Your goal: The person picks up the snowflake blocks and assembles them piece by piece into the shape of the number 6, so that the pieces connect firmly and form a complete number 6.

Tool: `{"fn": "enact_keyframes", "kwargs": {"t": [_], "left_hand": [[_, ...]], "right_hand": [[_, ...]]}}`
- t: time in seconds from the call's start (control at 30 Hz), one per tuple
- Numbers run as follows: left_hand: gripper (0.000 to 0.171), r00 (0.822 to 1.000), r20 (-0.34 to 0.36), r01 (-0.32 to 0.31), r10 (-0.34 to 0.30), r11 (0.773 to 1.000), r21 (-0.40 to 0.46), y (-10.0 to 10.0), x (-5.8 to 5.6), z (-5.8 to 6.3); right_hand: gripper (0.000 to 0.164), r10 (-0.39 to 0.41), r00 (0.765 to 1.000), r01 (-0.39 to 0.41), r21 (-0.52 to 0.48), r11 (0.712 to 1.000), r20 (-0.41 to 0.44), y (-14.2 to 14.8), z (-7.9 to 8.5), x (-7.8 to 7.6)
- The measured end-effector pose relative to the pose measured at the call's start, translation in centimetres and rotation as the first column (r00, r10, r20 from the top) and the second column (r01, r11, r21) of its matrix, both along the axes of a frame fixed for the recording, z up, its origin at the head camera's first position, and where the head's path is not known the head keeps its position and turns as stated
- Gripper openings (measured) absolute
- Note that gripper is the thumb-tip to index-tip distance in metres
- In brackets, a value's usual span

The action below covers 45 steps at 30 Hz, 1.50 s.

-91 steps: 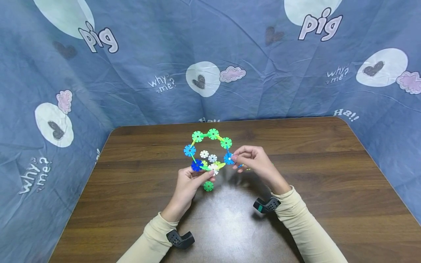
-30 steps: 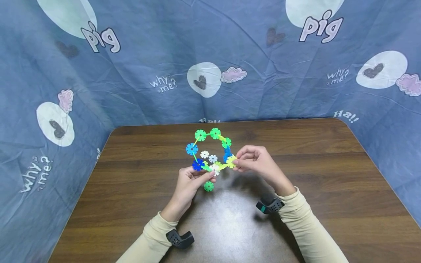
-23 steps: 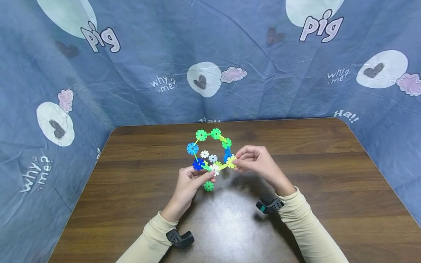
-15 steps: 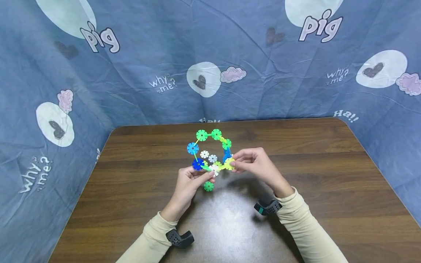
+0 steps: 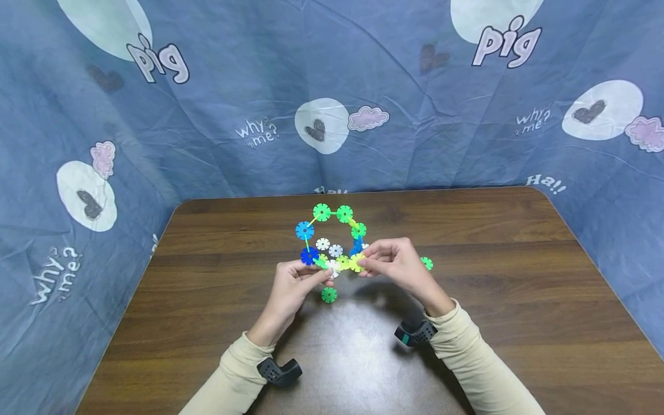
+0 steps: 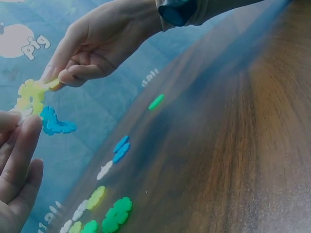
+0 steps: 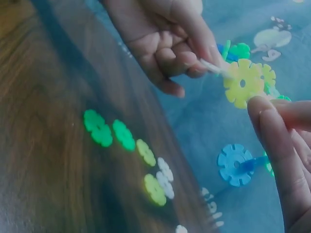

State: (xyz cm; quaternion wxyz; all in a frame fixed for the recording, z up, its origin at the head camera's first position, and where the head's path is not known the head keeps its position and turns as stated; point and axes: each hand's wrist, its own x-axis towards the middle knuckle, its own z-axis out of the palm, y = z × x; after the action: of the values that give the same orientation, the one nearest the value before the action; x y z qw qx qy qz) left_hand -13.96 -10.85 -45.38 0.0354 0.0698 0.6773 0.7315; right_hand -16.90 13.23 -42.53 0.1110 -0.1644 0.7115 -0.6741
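A curved chain of notched plastic snowflake discs hangs over the table in the head view, with green discs (image 5: 321,212) along its top and blue ones (image 5: 304,230) at its left. My left hand (image 5: 290,288) pinches a white disc (image 5: 332,268) at its lower end. My right hand (image 5: 399,265) pinches a yellow disc (image 5: 357,263) between thumb and fingertips, close beside the white one. In the right wrist view this yellow disc (image 7: 243,83) faces the camera, and the white disc (image 7: 211,67) shows edge-on. A blue disc (image 7: 236,165) hangs below the hands there.
Loose discs lie on the wooden table (image 5: 207,300): a green one (image 5: 329,294) below my left hand, white ones (image 5: 323,244) behind the chain, and another green one (image 5: 426,263) right of my right hand. A blue printed cloth (image 5: 332,69) hangs behind the table.
Three seconds ago my right fingers were at a blue disc of the chain; since then they hold the yellow disc, which has moved left and down. My left hand has shifted slightly left.
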Motion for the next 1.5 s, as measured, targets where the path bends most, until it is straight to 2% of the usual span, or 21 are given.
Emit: {"fn": "enact_keyframes", "kwargs": {"t": [0.2,0.33,0.6,0.97,1.5], "left_hand": [[0.020,1.000,-0.003,0.005,-0.005,1.000,0.012,-0.1,0.0,0.0],[0.021,1.000,-0.006,0.012,-0.012,1.000,0.005,-0.2,0.0,0.1],[0.022,0.999,-0.012,0.038,-0.038,0.999,0.017,-0.1,0.1,0.4],[0.017,1.000,-0.001,0.020,-0.020,1.000,0.005,-0.2,0.1,0.4],[0.020,1.000,0.017,0.011,-0.011,1.000,-0.005,-0.3,0.0,0.3]], "right_hand": [[0.012,-0.025,0.999,0.026,0.024,0.999,-0.033,-0.4,-0.1,0.1],[0.012,-0.047,0.999,0.048,0.036,0.998,-0.025,-0.6,-0.3,0.0],[0.014,-0.004,1.000,0.004,-0.014,1.000,-0.005,-0.1,-1.3,-0.5],[0.015,0.009,1.000,-0.009,-0.046,0.999,-0.017,-0.1,-0.9,-0.3],[0.015,-0.100,0.993,0.099,-0.014,0.995,-0.062,-1.1,-0.4,0.5]]}}
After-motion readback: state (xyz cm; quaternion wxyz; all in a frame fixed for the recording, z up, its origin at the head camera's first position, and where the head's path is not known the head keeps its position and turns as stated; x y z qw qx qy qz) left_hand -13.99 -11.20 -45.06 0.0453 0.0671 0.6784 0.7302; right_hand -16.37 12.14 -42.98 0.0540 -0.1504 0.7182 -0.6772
